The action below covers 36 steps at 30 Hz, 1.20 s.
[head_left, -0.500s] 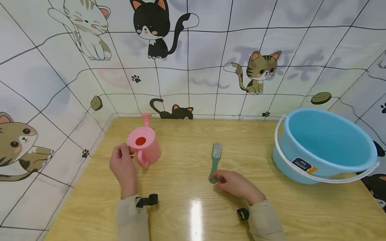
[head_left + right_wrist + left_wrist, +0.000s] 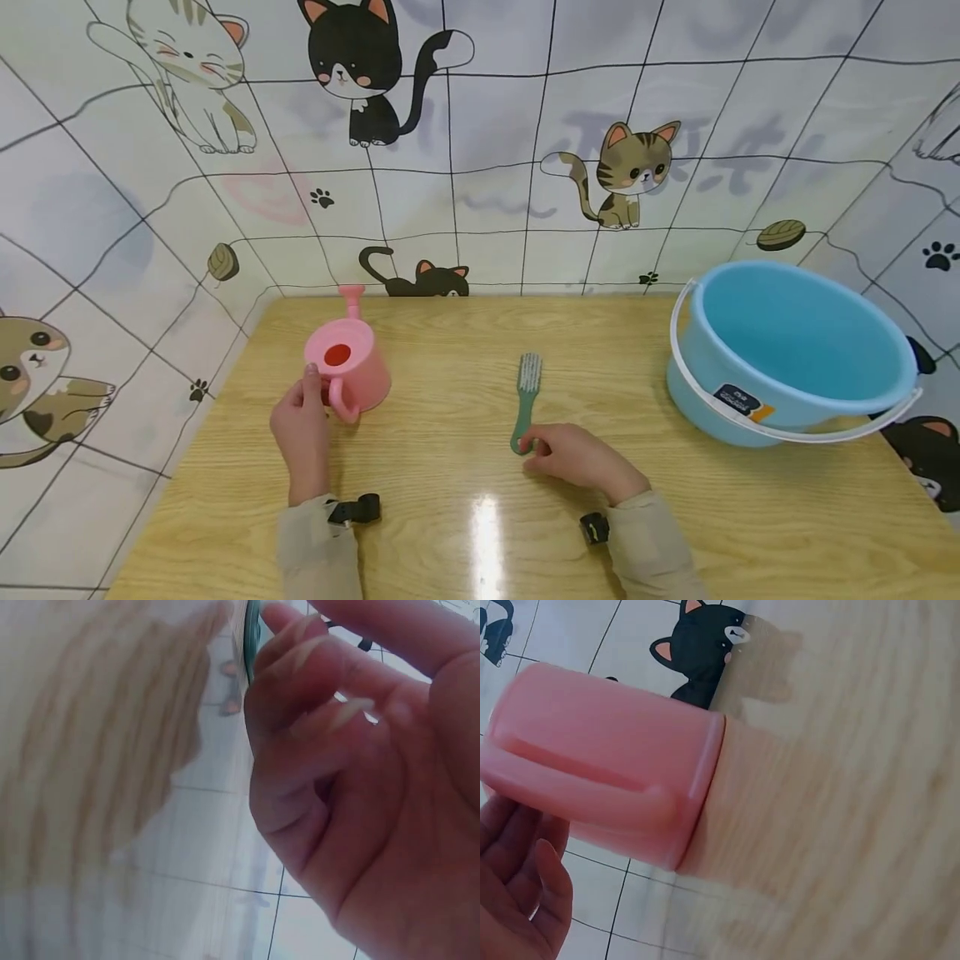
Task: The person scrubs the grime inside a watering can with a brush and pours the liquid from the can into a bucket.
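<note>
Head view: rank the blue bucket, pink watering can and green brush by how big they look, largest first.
1. Blue bucket, clearly largest
2. Pink watering can
3. Green brush, its handle end partly covered by the right hand

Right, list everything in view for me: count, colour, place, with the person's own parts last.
Watering can: one, pink, left on the table.
Brush: one, green with pale bristles, between watering can and bucket.
Bucket: one, light blue with white handle, right on the table.
Table: one, light wood, below.
Wall covering: count unclear, white with dark lines, behind and beside.
Printed cats: several, mixed colours, on the wall covering.
Wrist straps: two, black, at the wrists.
Sleeves: two, beige, lower edge.
Left hand: one, at the watering can's handle.
Right hand: one, at the brush's handle end.
</note>
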Motion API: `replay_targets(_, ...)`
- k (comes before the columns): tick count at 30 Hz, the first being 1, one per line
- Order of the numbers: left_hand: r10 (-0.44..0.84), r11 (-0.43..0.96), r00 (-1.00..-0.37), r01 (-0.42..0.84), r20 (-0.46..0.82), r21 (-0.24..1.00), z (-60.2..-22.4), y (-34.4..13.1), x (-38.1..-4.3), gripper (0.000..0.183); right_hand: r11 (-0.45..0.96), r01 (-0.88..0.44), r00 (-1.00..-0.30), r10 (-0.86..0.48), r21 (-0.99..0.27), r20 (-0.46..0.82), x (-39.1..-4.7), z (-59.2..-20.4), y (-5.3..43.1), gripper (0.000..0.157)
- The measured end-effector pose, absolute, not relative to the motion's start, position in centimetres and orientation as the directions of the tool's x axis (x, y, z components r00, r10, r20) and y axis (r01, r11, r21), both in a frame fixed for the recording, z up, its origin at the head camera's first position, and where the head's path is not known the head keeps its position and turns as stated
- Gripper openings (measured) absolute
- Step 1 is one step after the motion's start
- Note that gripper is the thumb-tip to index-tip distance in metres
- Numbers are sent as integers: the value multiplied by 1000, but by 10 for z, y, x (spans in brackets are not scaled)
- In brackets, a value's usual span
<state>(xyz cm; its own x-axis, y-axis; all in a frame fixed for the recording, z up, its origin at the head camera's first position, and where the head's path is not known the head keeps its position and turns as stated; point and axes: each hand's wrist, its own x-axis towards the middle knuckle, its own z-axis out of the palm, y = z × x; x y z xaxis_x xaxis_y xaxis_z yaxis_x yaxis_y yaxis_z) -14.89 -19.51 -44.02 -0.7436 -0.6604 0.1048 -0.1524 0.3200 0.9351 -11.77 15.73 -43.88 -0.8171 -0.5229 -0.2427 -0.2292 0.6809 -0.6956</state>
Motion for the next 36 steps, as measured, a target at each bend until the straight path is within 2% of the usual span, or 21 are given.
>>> replay_targets(5, -661, 338, -747, -204, 78, 919, -444, -196, -147, 70, 689, -232, -830, -508, -687, -230, -117, -439, 155, 22)
replay_targets(11, -610, 307, -792, -197, 34, 931, -445, -198, -144, 72, 698, -236, -836, -501, -676, -225, -117, -441, 152, 19)
replay_targets(14, -528, 284, -849, -203, -25, 937, -445, -199, -143, 70, 705, -236, -835, -499, -669, -231, -116, -441, 150, 19)
replay_targets(17, -394, 279, -916, -201, -79, 939, -445, -201, -142, 69, 707, -238, -833, -501, -666, -234, -116, -440, 148, 19)
replay_targets(20, -277, 279, -954, -191, -111, 941, -445, -204, -143, 66, 716, -229, -840, -488, -660, -237, -117, -438, 147, 20)
replay_targets(25, -147, 229, -979, -169, -138, 959, -450, -206, -143, 59, 742, -206, -866, -442, -638, -234, -116, -437, 145, 19)
replay_targets(29, -62, 191, -992, -117, -107, 975, -454, -205, -144, 58, 759, -198, -880, -417, -620, -229, -115, -436, 144, 18)
replay_targets(36, 12, 203, -994, -105, -110, 974, -449, -206, -142, 55, 782, -206, -897, -391, -588, -205, -114, -437, 141, 12)
